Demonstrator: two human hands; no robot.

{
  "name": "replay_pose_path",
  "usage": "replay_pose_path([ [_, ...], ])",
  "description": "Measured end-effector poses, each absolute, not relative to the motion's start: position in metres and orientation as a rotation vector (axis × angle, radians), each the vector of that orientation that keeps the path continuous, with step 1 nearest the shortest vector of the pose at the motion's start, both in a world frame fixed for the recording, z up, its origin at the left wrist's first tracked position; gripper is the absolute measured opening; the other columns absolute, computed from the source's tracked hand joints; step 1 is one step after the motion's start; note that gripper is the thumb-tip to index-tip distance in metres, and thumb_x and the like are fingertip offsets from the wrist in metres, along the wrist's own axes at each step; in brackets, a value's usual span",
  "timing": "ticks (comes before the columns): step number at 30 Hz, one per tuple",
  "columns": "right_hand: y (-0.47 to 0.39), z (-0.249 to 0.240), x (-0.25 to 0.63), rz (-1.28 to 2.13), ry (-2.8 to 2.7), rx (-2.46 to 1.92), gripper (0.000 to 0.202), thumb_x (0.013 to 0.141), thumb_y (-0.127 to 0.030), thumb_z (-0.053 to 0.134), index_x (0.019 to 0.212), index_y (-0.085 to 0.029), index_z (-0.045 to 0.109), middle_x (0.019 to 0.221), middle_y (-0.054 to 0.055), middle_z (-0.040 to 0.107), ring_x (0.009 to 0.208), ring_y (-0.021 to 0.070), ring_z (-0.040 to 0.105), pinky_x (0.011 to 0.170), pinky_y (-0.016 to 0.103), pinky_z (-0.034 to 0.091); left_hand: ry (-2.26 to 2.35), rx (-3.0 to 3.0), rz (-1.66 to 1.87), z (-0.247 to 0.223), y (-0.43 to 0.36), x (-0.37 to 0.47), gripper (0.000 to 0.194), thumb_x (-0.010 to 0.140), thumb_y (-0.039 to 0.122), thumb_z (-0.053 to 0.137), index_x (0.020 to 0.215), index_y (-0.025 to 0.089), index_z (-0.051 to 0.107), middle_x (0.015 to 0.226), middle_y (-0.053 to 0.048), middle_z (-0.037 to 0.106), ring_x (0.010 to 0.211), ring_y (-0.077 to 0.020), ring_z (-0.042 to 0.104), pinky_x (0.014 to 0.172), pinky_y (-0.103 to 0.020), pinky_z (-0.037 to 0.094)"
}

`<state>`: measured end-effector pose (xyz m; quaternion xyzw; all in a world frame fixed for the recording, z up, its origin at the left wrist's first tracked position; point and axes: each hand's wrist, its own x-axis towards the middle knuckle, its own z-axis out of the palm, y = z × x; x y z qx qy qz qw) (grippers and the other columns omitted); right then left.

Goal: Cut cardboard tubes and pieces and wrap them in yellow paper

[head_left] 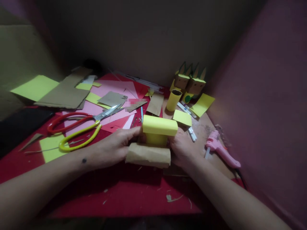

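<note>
Between my hands is a folded cardboard piece (pixel 154 139), with bright yellow paper over its curved top and middle and a bare brown curved flap towards me. My left hand (pixel 120 143) grips its left side, thumb near the yellow top. On the other side my right hand (pixel 181 145) holds the right end, its fingers partly hidden behind the piece. Just beyond my right hand lies a small yellow-topped cardboard piece (pixel 182 118). A yellow paper-covered tube (pixel 174 101) stands upright farther back. Large scissors (pixel 97 121) with red and yellow handles lie open left of my left hand.
A pink glue gun (pixel 222 148) lies at right on a brown board (pixel 203 131). Behind are spiky-topped yellow and brown cardboard figures (pixel 190 83) and white markers (pixel 192 134). Cardboard sheets (pixel 64 91) and pink paper (pixel 117 88) cover the left. Scraps dot the red tabletop (pixel 134 198).
</note>
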<state>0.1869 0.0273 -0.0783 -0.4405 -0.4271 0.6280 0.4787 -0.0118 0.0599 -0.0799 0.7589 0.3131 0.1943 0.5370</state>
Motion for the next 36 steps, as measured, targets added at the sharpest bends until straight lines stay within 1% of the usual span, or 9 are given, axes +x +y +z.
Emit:
replay_pose_path([
  [6,0.027,-0.081,0.187,1.529,-1.077,-1.094,0.037,0.080,-0.050,0.072,0.106,-0.024,0.076,0.089,0.006,0.080,0.099,0.0311,0.074,0.084,0.046,0.061,0.767,1.846,0.416,-0.078,0.062,-0.009,0.025,0.084,0.032,0.066,0.104,0.017,0.069,0.101,-0.007,0.075,0.095,-0.0279,0.070,0.081,-0.034,0.056],
  [13,0.028,-0.081,0.185,1.563,-1.028,-1.049,0.043,0.078,-0.053,0.072,0.107,-0.022,0.076,0.092,0.009,0.080,0.100,0.0328,0.074,0.083,0.046,0.062,0.781,1.863,0.387,-0.076,0.063,-0.012,0.017,0.083,0.027,0.065,0.095,0.017,0.071,0.097,-0.008,0.076,0.089,-0.0277,0.070,0.074,-0.034,0.055],
  [17,0.028,-0.082,0.186,1.575,-1.021,-1.017,0.041,0.077,-0.051,0.072,0.106,-0.023,0.076,0.094,0.008,0.080,0.102,0.0326,0.073,0.084,0.047,0.062,0.746,1.672,0.426,-0.073,0.061,-0.010,0.025,0.081,0.026,0.071,0.105,0.019,0.071,0.102,-0.007,0.076,0.098,-0.0288,0.070,0.081,-0.034,0.058],
  [21,0.025,-0.081,0.188,1.609,-0.974,-1.024,0.038,0.073,-0.042,0.075,0.107,-0.023,0.076,0.098,0.008,0.080,0.105,0.0328,0.073,0.087,0.047,0.061,0.715,1.487,0.495,-0.072,0.060,-0.005,0.051,0.072,0.017,0.077,0.122,0.022,0.066,0.100,-0.005,0.076,0.094,-0.0263,0.071,0.082,-0.034,0.059],
  [24,0.020,-0.079,0.188,1.665,-0.902,-0.981,0.041,0.069,-0.032,0.077,0.109,-0.022,0.073,0.107,0.008,0.079,0.108,0.0325,0.072,0.089,0.045,0.061,0.777,1.427,0.577,-0.074,0.062,-0.006,0.065,0.068,0.015,0.078,0.130,0.022,0.060,0.084,-0.001,0.073,0.072,-0.0199,0.069,0.066,-0.028,0.058],
  [26,0.017,-0.079,0.188,1.692,-0.879,-0.932,0.047,0.068,-0.029,0.077,0.113,-0.021,0.070,0.116,0.008,0.077,0.110,0.0322,0.071,0.088,0.044,0.062,0.839,1.414,0.592,-0.074,0.064,-0.007,0.070,0.066,0.013,0.075,0.134,0.021,0.057,0.074,0.002,0.070,0.054,-0.0148,0.061,0.047,-0.022,0.050],
  [28,0.015,-0.080,0.189,1.721,-0.895,-0.901,0.051,0.069,-0.030,0.075,0.119,-0.022,0.066,0.123,0.008,0.075,0.111,0.0325,0.070,0.084,0.045,0.063,0.872,1.409,0.581,-0.072,0.066,-0.009,0.075,0.065,0.010,0.071,0.137,0.019,0.054,0.066,0.003,0.067,0.044,-0.0119,0.052,0.036,-0.019,0.040],
  [31,0.013,-0.080,0.190,1.782,-0.940,-0.865,0.058,0.072,-0.031,0.070,0.128,-0.023,0.061,0.125,0.010,0.073,0.110,0.0336,0.069,0.078,0.046,0.065,0.863,1.395,0.556,-0.066,0.064,-0.008,0.074,0.066,0.011,0.069,0.139,0.016,0.052,0.058,0.004,0.063,0.041,-0.0112,0.048,0.033,-0.017,0.037],
  [36,0.013,-0.082,0.193,1.860,-0.969,-0.835,0.065,0.069,-0.026,0.067,0.133,-0.025,0.057,0.131,0.009,0.070,0.106,0.0319,0.070,0.074,0.043,0.065,0.875,1.395,0.580,-0.062,0.063,-0.007,0.067,0.069,0.013,0.071,0.134,0.017,0.056,0.063,0.005,0.062,0.043,-0.0083,0.045,0.036,-0.017,0.034],
])
